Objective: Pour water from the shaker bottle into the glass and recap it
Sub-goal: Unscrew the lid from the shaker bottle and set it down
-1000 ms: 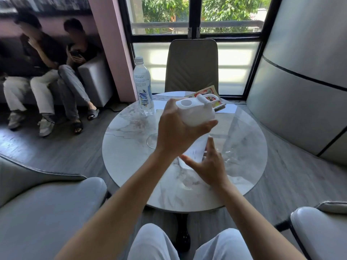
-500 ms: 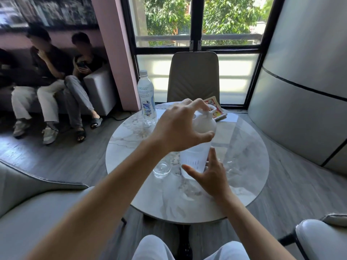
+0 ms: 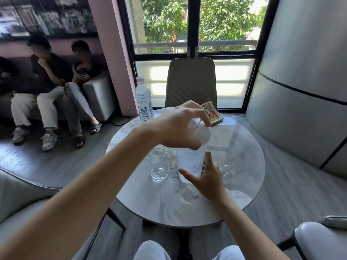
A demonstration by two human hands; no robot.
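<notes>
Lowered left grip (image 3: pixel 178 128) clasps domed lid (image 3: pixel 203 135) atop frosted bottle (image 3: pixel 189 160) held by right grip (image 3: pixel 208 182)

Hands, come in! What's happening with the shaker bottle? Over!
Left hand grips lid atop shaker bottle. Right hand holds its lower body. Glass stands beside it, apart. Nothing blocking.

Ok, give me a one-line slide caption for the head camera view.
Left hand holds the white lid atop the shaker bottle, steadied by the right hand, beside the glass on the table.

Lounge: marble table (image 3: pixel 234 147), sofa (image 3: pixel 97 94), armchairs (image 3: pixel 18 199)
</notes>
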